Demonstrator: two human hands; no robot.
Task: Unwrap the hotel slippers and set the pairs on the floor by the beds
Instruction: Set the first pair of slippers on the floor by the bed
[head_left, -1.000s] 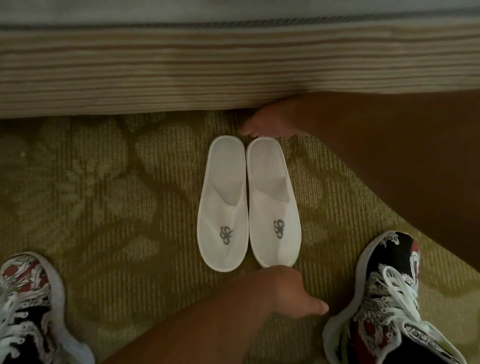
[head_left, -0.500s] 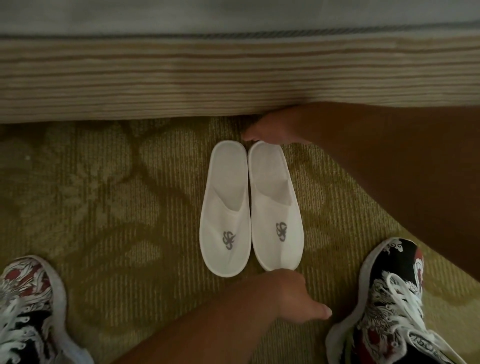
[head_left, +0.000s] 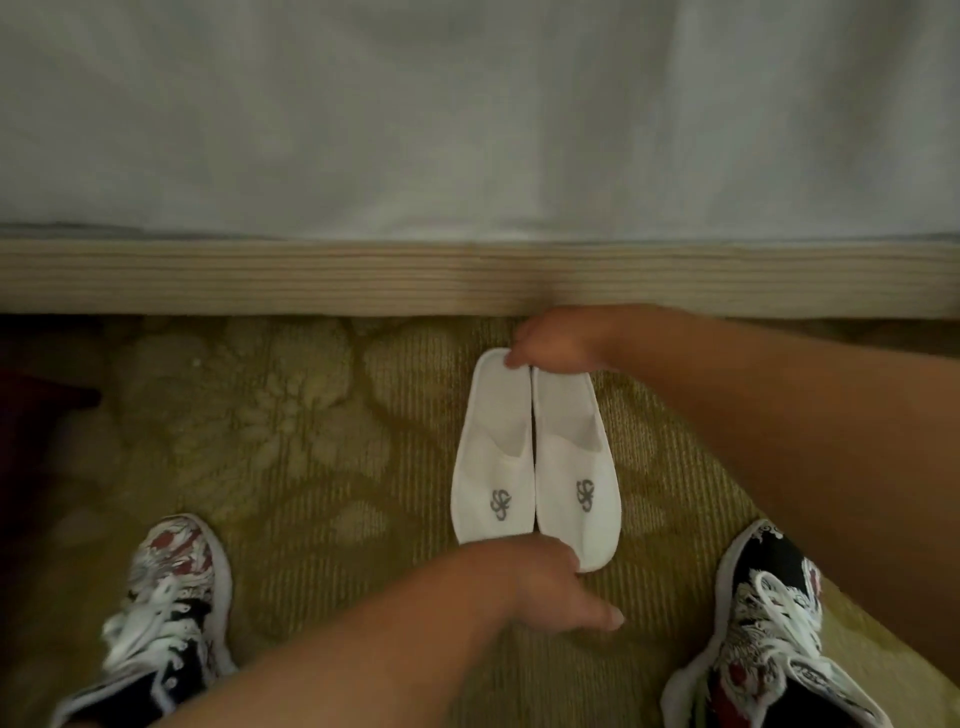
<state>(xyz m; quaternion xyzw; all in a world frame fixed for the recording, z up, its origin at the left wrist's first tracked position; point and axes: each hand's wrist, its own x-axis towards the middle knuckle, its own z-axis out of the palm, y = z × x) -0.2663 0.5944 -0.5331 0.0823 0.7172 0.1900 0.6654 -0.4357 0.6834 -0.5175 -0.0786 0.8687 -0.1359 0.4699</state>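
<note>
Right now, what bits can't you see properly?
All from the head view:
- The slippers: heels partly under the right hand, toes partly under the left hand; gripping or just touching is unclear.
- The logos: too blurred to read.
- The sneakers: cut off by the bottom edge.

A grey embroidered monogram of curling, interlaced letters, too stylised to read surely, sits on the toe of the left slipper (head_left: 493, 467) and again on the right slipper (head_left: 576, 467). A tongue label on the right sneaker (head_left: 769, 623) is blurred beyond reading.
</note>
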